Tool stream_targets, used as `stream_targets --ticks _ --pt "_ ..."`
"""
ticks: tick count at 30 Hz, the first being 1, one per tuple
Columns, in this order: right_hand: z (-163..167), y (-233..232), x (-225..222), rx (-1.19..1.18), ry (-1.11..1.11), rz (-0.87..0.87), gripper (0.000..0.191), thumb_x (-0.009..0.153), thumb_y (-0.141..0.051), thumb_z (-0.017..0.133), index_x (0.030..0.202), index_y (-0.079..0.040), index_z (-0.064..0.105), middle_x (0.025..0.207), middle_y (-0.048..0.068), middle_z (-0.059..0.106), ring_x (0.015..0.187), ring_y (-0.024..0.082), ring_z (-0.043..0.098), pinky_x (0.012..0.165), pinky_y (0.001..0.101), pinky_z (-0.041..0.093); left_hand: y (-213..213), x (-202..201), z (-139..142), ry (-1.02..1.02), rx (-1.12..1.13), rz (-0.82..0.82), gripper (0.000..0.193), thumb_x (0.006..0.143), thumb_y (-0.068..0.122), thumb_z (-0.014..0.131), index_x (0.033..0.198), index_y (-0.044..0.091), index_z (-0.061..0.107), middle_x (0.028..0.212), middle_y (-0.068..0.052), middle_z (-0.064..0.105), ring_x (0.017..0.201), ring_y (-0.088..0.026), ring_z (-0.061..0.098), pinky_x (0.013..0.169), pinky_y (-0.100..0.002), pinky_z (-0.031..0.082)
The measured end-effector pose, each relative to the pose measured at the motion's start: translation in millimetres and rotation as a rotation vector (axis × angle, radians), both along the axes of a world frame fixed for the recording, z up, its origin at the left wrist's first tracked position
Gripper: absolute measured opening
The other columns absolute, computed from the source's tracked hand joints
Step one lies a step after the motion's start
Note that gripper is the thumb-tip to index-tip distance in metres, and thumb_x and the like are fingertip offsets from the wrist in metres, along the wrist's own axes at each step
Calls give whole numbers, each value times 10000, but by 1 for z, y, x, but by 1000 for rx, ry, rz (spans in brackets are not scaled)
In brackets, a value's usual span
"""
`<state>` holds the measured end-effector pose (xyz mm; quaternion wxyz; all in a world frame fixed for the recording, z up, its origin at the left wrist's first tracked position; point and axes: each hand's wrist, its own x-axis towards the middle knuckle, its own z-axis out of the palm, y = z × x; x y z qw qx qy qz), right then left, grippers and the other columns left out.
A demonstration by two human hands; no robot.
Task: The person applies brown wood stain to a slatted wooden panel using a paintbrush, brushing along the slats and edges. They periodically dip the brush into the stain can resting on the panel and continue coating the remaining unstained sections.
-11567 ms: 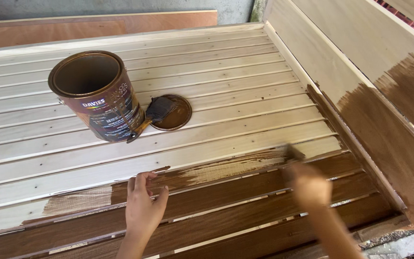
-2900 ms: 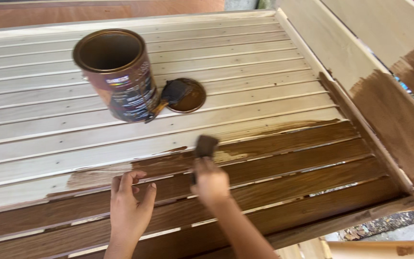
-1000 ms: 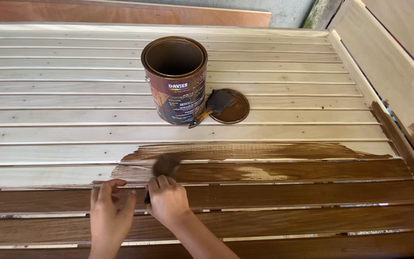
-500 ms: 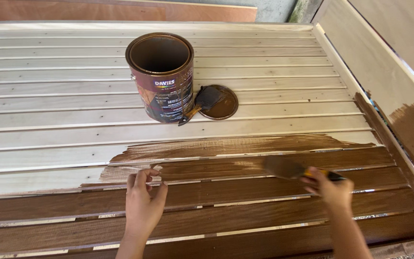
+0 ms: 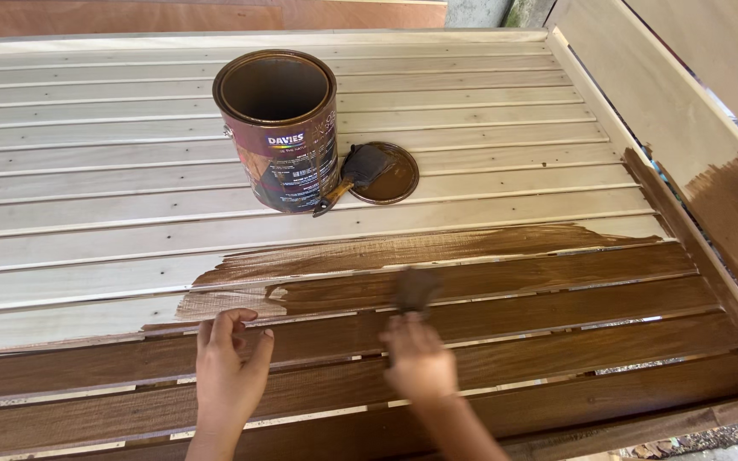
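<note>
My right hand (image 5: 420, 363) grips a paintbrush (image 5: 416, 290) whose blurred bristles touch a brown-stained slat of the wooden slatted panel (image 5: 130, 213). My left hand (image 5: 231, 376) rests flat, fingers slightly spread, on a stained slat at the near left, beside the ragged edge of the brown stain (image 5: 241, 286). The near slats are dark brown; the far slats are bare pale wood.
An open stain can (image 5: 279, 128) stands on the bare slats. Its lid (image 5: 390, 175) lies to the right of the can with a second brush (image 5: 352, 175) resting across it. A raised side board (image 5: 711, 162), partly stained, runs along the right.
My right hand has swept the brush leftward from the right part of the slat to the middle. My left hand stays planted in place. The view has shifted slightly.
</note>
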<state>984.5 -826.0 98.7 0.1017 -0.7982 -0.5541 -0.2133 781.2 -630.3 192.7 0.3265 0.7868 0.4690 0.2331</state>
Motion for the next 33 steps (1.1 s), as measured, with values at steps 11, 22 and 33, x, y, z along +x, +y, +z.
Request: stream_targets --ticks 11,22,33 --pt "55 -17 15 619 1468 -442 299 850 -198 784 1075 -7 741 887 171 830 797 231 800 770 354 651 -18 30 15 -61 -34 -38 339 825 202 757 1137 129 647 1082 -53 550 834 -163 583 673 -331 550" --pt "95 -248 239 1311 937 -792 281 970 -40 745 1124 91 549 1136 195 685 911 250 774 755 292 638 -31 53 15 -63 -4 -87 354 814 199 759 1144 132 650 1058 -53 568 803 -157 577 716 -323 546" --pt "1 -9 33 94 33 -45 757 448 -266 869 1155 -75 679 1149 161 716 1001 304 712 795 438 630 22 -36 23 -66 5 168 321 828 189 750 1121 108 649 1099 -75 582 869 -181 595 697 -349 559"
